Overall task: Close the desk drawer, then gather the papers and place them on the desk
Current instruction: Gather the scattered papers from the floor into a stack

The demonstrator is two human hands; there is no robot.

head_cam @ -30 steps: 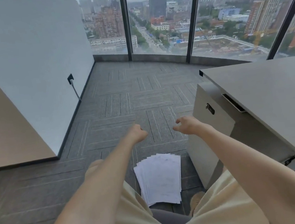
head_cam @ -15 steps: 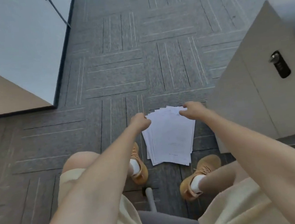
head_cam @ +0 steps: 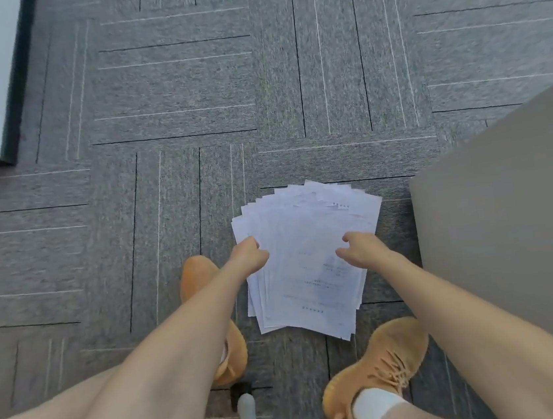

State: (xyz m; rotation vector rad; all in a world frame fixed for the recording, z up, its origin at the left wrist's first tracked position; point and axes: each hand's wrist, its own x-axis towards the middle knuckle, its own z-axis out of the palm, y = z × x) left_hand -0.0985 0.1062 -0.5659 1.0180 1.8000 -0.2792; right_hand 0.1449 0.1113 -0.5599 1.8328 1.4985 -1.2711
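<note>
A fanned stack of white printed papers (head_cam: 306,240) lies flat on the grey carpet between my feet. My left hand (head_cam: 250,255) is curled into a loose fist at the stack's left edge; whether it grips a sheet is hidden. My right hand (head_cam: 359,249) hovers over the right half of the top sheet, fingers bent down and apart, holding nothing. The beige side of the desk cabinet (head_cam: 509,210) stands just right of the papers. The drawer front and the desk top are out of view.
My orange shoes (head_cam: 379,366) flank the stack's near end. A grey chair leg with a black caster (head_cam: 245,405) pokes out between my feet. A white wall with a dark skirting (head_cam: 13,87) runs along the far left.
My head has tipped further down and closer; the window, desk top and cabinet lock have left the view. Both hands have dropped from the stack's far edge onto its middle.
</note>
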